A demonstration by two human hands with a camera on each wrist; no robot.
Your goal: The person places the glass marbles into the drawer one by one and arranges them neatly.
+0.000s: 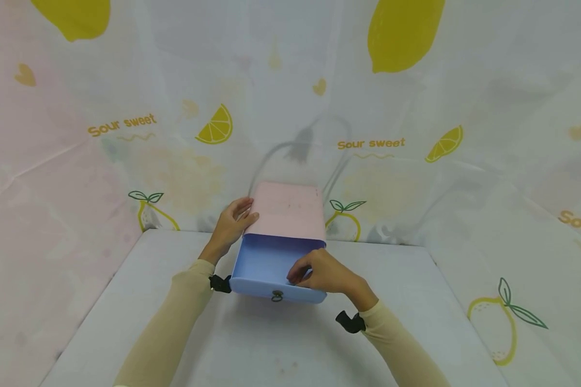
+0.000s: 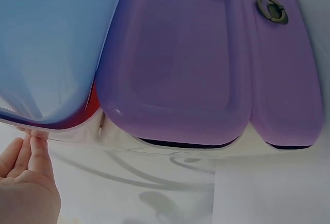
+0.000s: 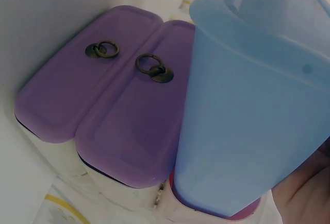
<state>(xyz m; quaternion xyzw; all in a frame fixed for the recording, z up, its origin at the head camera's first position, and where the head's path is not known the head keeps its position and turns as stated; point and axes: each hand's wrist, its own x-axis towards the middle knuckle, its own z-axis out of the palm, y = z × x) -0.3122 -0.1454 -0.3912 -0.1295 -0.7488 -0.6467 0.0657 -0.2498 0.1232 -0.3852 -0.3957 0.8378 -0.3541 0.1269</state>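
Note:
A small drawer cabinet with a pink top (image 1: 288, 209) stands against the back wall. Its top blue drawer (image 1: 266, 255) is pulled out towards me, a dark ring pull (image 1: 277, 296) on its front. Against the cabinet's left edge rests my left hand (image 1: 228, 228), thumb near the top and fingers along the side. My right hand (image 1: 326, 271) reaches over the drawer's right side, fingertips bent down inside near the front. Whether anything lies between those fingertips is hidden. Below, two purple drawers (image 2: 175, 59) with ring pulls are closed, seen in both wrist views.
A white tabletop (image 1: 271, 344) carries the cabinet. Behind and at the sides hangs a lemon-printed cloth (image 1: 281, 70) with shadows on it. A black wrist mount (image 1: 351, 322) sits on the right sleeve, another (image 1: 220, 284) on the left, close to the drawer's front corner.

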